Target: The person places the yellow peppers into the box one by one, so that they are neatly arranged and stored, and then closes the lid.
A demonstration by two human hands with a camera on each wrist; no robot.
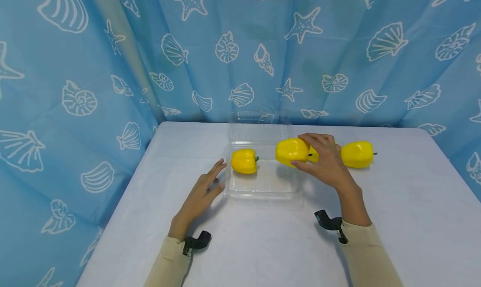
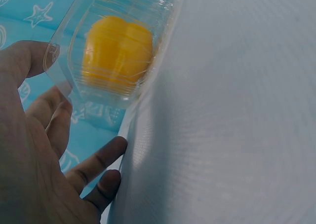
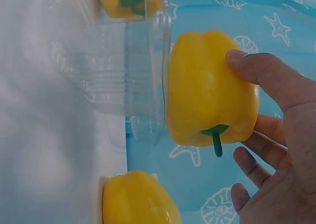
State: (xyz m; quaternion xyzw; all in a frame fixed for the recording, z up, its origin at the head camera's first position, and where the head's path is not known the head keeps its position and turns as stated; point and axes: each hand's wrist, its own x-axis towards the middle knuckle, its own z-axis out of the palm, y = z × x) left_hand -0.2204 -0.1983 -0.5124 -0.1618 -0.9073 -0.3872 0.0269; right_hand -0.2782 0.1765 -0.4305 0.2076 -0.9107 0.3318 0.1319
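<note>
My right hand (image 1: 330, 164) grips a yellow bell pepper (image 1: 290, 150) between thumb and fingers, above the right side of a clear plastic container (image 1: 263, 192). In the right wrist view this held bell pepper (image 3: 210, 81) has its green stem pointing down, beside the container wall. Another yellow bell pepper (image 1: 244, 162) lies inside the container at the left. My left hand (image 1: 200, 194) is at the container's left edge with extended, spread fingers. In the left wrist view one digit meets the clear rim (image 2: 58, 68); whether it presses there I cannot tell.
A yellow bell pepper (image 1: 313, 154) is partly hidden behind the right hand, and one more bell pepper (image 1: 358, 154) lies farther right on the white table (image 1: 259, 241). The container's lid (image 1: 259, 132) stands open at the back, near a blue seashell-print curtain (image 1: 210, 70).
</note>
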